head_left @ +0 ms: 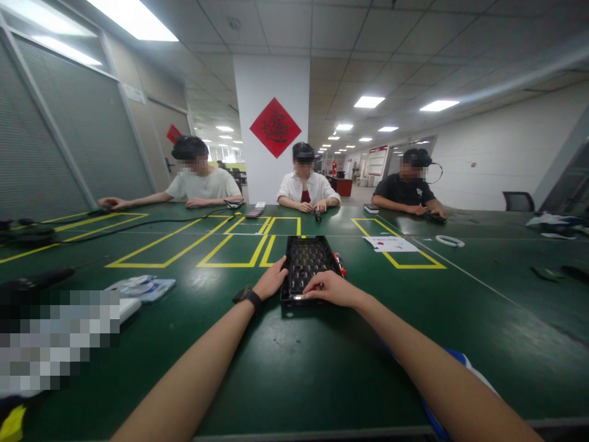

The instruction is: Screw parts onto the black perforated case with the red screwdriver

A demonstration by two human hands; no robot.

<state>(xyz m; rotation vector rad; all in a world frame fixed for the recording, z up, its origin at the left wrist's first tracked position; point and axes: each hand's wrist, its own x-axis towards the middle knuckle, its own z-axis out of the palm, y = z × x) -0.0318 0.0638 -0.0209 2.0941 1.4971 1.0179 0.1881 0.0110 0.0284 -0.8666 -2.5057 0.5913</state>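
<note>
Tray (pixel 307 302), black, on green desk (pixel 184 356); left hand (pixel 272 279) grips its side, right hand (pixel 329 288) bends over its near end, pinch contents indiscernible.

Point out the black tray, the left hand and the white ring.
Black tray (pixel 294 303): head view, near wall.
Left hand (pixel 270 280): head view, back of the hand.
White ring (pixel 453 245): head view, near side of its band.
</note>
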